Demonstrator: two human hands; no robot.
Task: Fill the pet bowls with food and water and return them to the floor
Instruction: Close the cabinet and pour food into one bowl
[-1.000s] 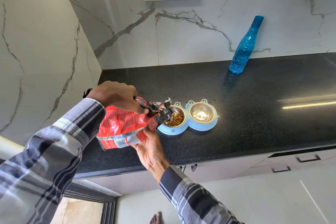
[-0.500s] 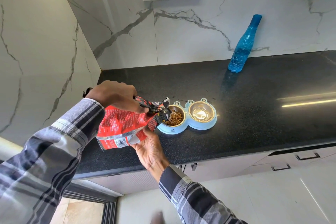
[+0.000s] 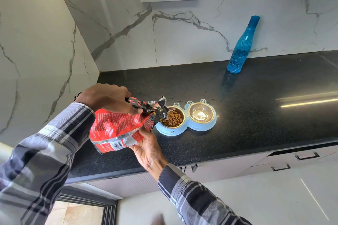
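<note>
Fingers (image 3: 133,109) of two hands grip one food bag (image 3: 117,128) beside two bowls (image 3: 186,118).

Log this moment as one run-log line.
step: pouring kibble | left hand: grips food bag top | right hand: holds bag bottom | left bowl: kibble | right bowl: no food | bottle: upright, untouched

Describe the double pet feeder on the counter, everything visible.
The double pet feeder is a pale blue plastic base with small eye-like knobs along its back edge, holding two shiny metal bowls side by side. The left bowl holds brown kibble; the right bowl looks empty of food and glints. It stands flat on the black counter. The tilted red food bag has its mouth over the left bowl's rim.
</note>
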